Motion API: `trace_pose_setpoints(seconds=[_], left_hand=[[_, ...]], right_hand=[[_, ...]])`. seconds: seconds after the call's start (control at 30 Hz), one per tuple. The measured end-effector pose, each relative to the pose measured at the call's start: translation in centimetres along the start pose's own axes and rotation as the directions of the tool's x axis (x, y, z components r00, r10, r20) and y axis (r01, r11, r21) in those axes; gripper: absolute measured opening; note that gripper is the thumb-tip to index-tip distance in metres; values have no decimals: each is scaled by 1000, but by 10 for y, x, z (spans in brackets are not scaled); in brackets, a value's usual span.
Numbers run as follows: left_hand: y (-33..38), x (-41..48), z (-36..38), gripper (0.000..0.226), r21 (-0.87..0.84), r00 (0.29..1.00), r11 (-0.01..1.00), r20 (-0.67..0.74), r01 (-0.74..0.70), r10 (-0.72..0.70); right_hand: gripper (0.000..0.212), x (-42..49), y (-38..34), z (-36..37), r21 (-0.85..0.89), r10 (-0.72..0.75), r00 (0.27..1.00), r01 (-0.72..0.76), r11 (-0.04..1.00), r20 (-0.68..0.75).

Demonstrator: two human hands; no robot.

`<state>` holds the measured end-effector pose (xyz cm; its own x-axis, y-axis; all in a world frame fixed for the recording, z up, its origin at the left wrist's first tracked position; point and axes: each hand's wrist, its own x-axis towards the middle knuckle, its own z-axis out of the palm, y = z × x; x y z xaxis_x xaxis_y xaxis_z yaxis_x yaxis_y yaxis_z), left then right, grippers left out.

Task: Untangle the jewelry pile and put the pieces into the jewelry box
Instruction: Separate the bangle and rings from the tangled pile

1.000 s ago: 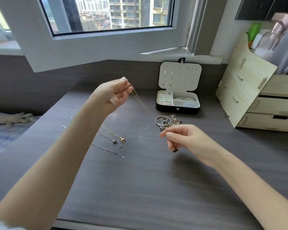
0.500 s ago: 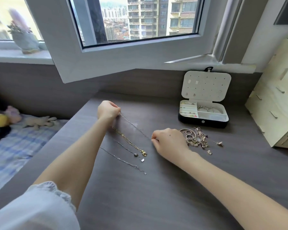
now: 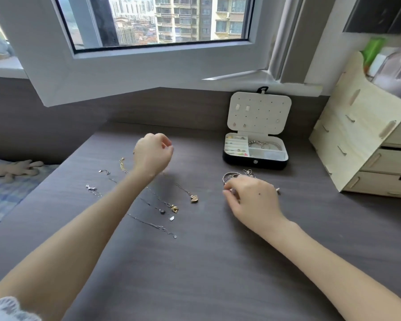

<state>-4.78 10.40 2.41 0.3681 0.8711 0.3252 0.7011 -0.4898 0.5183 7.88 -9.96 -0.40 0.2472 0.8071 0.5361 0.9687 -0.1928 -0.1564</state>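
Right hand [image 3: 252,198] is pinching into the jewelry pile [image 3: 232,176] beneath it, likely freeing one piece. Left hand [image 3: 153,154] is hovering curled; its hold cannot be told.

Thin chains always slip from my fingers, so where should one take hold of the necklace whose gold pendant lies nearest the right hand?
I'd pinch the gold pendant itself, from above and from the right, the side of the right hand at the jewelry pile. It is the one bulky part; its chain lies flat on the desk, with other necklaces close on its left.
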Motion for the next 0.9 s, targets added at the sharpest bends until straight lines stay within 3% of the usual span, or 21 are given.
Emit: trace_pose_setpoints(seconds=[0.13, 0.27, 0.47, 0.6, 0.77, 0.9], left_hand=[[54, -52, 12, 8, -185, 940, 955, 209, -233, 270], [77, -73, 33, 14, -184, 872, 915, 282, -360, 400], [81, -74, 46, 19, -117, 862, 930, 349, -349, 367], [86, -75, 48, 10, -69, 855, 928, 368, -366, 365], [89, -74, 49, 15, 34, 814, 881, 399, -473, 422], [81, -68, 45, 13, -52, 819, 904, 403, -425, 408]], right_hand=[[8, -20, 41, -17, 62, 179, 984, -179, 982, 10], [7, -27, 53, -16, 89, 171, 985, -169, 982, -10], [12, -28, 50, -7, 88, 128, 990, -122, 989, -64], [13, -29, 52, -6, 83, 131, 987, -123, 989, -91], [13, -30, 55, -3, 85, 135, 987, -127, 988, -86], [12, -30, 55, -2, 81, 124, 988, -116, 990, -95]])
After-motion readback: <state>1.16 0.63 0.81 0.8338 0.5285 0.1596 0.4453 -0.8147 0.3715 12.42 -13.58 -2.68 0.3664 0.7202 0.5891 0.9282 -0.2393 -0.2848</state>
